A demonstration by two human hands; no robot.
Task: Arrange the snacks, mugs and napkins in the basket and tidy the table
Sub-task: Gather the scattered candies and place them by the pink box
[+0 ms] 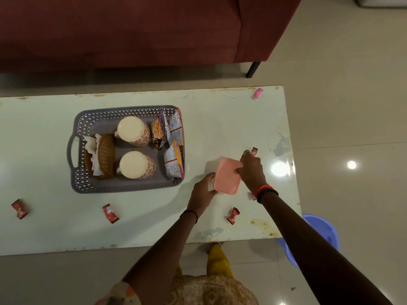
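A grey perforated basket (81, 122) on the white table (231, 119) holds two floral mugs (132, 131) (135, 165), a brown woven napkin holder with white napkins (105, 157) and snack packets (174, 150). To its right, my left hand (203, 190) grips the near left corner of a pink rectangular container (226, 176). My right hand (252, 167) is at the container's far right edge and pinches a small red candy wrapper (254, 150) in its fingertips.
Red candy wrappers lie loose on the table at the front left (20, 208), front middle (110, 213), near my arms (233, 215) and under my right wrist (252, 196). A pink wrapper (257, 93) sits at the far right corner. A maroon sofa (132, 29) stands behind; a blue stool (319, 234) stands at right.
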